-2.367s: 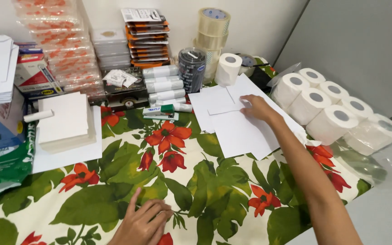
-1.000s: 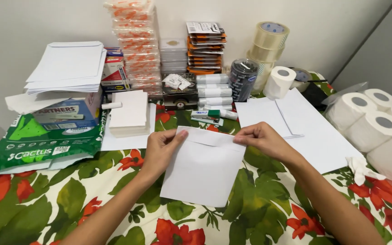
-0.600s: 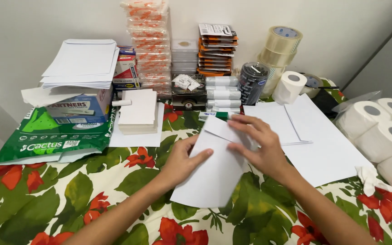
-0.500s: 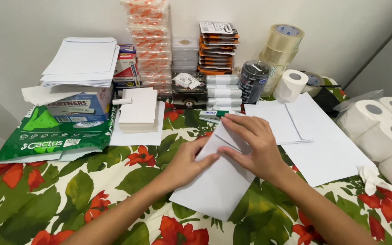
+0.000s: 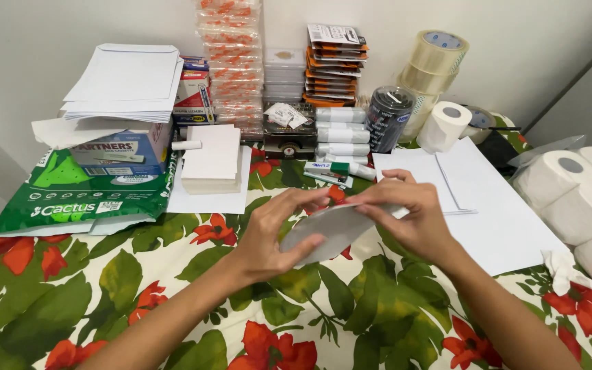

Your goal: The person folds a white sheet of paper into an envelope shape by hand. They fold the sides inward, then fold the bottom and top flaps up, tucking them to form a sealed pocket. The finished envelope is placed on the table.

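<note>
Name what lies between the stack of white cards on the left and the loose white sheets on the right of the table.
In the head view, between the stack of white cards and the white sheets lies a green-and-white marker box on the floral tablecloth.

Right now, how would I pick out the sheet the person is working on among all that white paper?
Start at the flowered tablecloth and look to its middle, in front of the flat white sheets lying at the right. There the left hand and right hand hold one white sheet between them. It alone is lifted off the table and curved; the other paper lies flat or stacked.
</note>
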